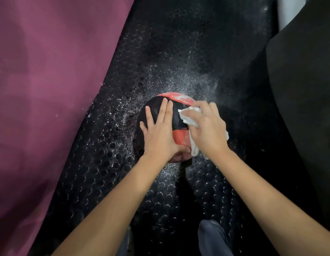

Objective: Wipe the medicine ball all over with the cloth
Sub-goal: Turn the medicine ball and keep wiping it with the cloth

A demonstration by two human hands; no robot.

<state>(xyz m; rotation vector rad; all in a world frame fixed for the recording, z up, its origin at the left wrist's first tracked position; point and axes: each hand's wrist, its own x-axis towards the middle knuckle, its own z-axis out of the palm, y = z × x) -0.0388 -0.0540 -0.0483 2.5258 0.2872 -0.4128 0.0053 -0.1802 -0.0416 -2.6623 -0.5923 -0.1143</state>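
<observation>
We are in the middle of the wiping itself. The medicine ball [160,115], black with red panels, sits on the dark studded floor mat [108,182], roughly in the middle of the view, with a purple sheet [40,89] off to the left and a dark padded shape [304,89] to the right. White dust lies scattered on the mat around the ball and streaks the red band along its far edge, so we judge the far and underside parts are not yet done.

Our left hand [158,132] lies flat on the top of the ball, fingers straight and a little spread, palm pressing down to steady it; it grips nothing. Our right hand [206,130] is curled round a bunched white cloth [190,117], knuckles up, holding the wad against the right upper side of the ball. Cloth pokes out ahead of the fingertips and again below the palm near the wrist. Whether the thumb is tucked under the cloth we cannot tell.

What the next move calls for, as we judge it: sweep the cloth on toward the dusty red band at the far side while the left hand keeps the ball from rolling, then turn the ball with the flat hand so the hidden underside comes up. The ball is round and free on the mat, so the pressure of the wipe wants an equal hold from the other hand. A fresh fold of cloth may help if this one is loaded with dust.
</observation>
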